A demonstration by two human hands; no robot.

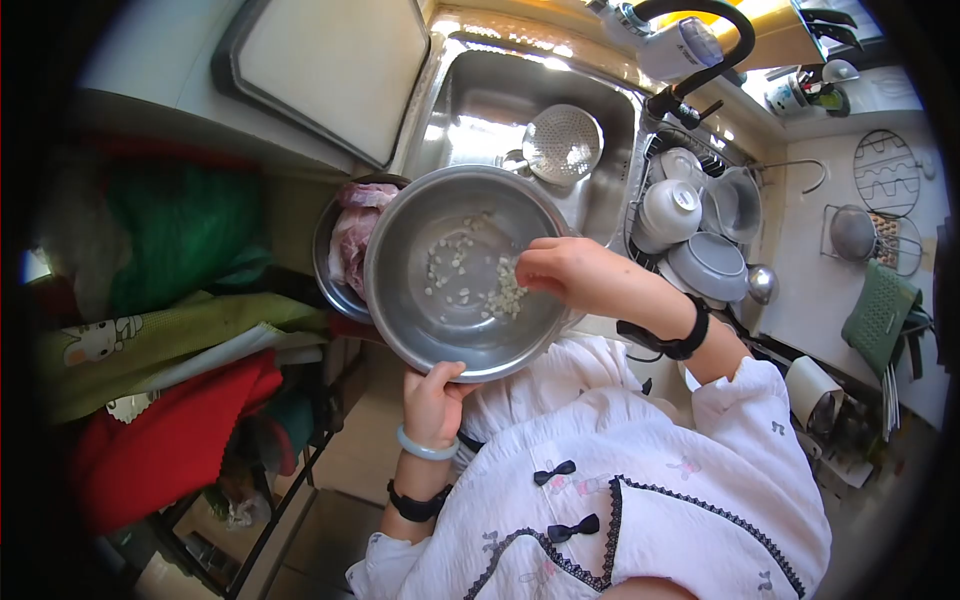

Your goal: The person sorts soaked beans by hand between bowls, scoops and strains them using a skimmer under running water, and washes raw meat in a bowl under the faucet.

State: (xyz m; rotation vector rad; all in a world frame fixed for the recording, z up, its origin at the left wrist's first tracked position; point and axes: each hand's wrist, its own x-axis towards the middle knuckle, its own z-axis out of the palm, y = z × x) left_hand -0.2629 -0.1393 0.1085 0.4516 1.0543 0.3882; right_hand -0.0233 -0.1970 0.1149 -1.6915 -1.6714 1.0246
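Kitchen corner with metal sink (485,85), upper centre; strainer (563,145) lying inside it. Bowl (405,225), metal, centre of frame, slightly overlapping the sink's near edge; pale chopped bits (505,298) scattered across its floor, thickest at the right. Left hand (437,400), below centre: clamped on the bowl's near rim, thumb over the edge. Right hand (565,275), right of centre: fingers bunched inside the bowl, beside the bits; whether anything is pinched cannot be told. Basin (325,265), left of the bowl, containing raw meat (355,235). Dishes (672,208), upper right.
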